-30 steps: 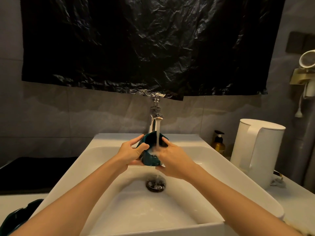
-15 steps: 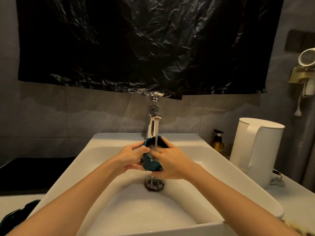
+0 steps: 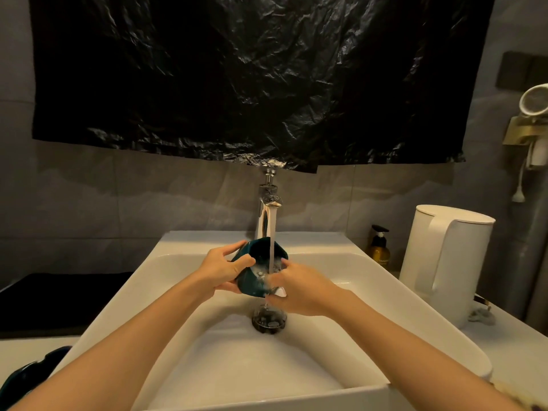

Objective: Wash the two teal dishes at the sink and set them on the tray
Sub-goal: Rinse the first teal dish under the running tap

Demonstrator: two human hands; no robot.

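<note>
A teal bowl (image 3: pixel 257 266) is held tilted over the white sink (image 3: pixel 341 262), its opening turned up toward the running tap (image 3: pixel 268 209). Water falls into it and spills down to the drain (image 3: pixel 269 320). My left hand (image 3: pixel 221 269) grips the bowl's left rim and underside. My right hand (image 3: pixel 296 287) holds its right edge, fingers at the inside. A second teal dish (image 3: pixel 26 375) lies at the lower left corner, partly hidden by my left forearm. A dark tray (image 3: pixel 53 298) sits on the counter to the left of the sink.
A white kettle (image 3: pixel 444 262) stands on the right counter, with an amber soap bottle (image 3: pixel 379 247) behind it. Black plastic sheeting (image 3: pixel 252 78) hangs on the wall above the tap. A wall holder (image 3: pixel 530 126) is at the far right.
The bowl has been turned in my hands under the stream, its opening now tilted more toward the water. My right hand's fingers shifted along the rim.
</note>
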